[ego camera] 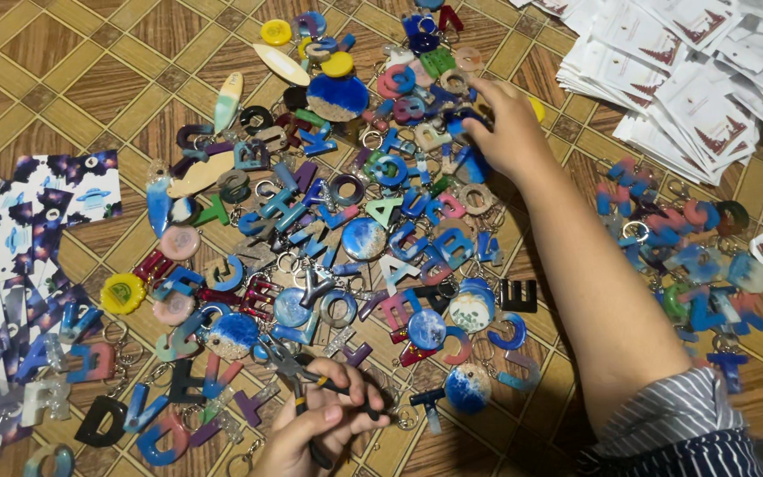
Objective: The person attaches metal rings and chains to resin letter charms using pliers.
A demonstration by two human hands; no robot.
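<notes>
A big heap of coloured resin letter and disc keychains (346, 230) lies spread over the patterned floor (90, 79). My left hand (320, 424) is at the heap's near edge, closed around the black handles of small pliers (298, 375), whose jaws point up-left into the keychains. My right hand (505, 124) reaches across to the far right side of the heap, fingers bent down onto dark blue pieces (465, 124). Whether it grips one is hidden by the fingers. A striped sleeve (673, 424) covers that arm at the lower right.
Stacks of white printed cards (691, 71) lie at the upper right. Blue patterned cards (46, 203) fan out along the left. A smaller pile of keychains (691, 256) sits to the right of my forearm.
</notes>
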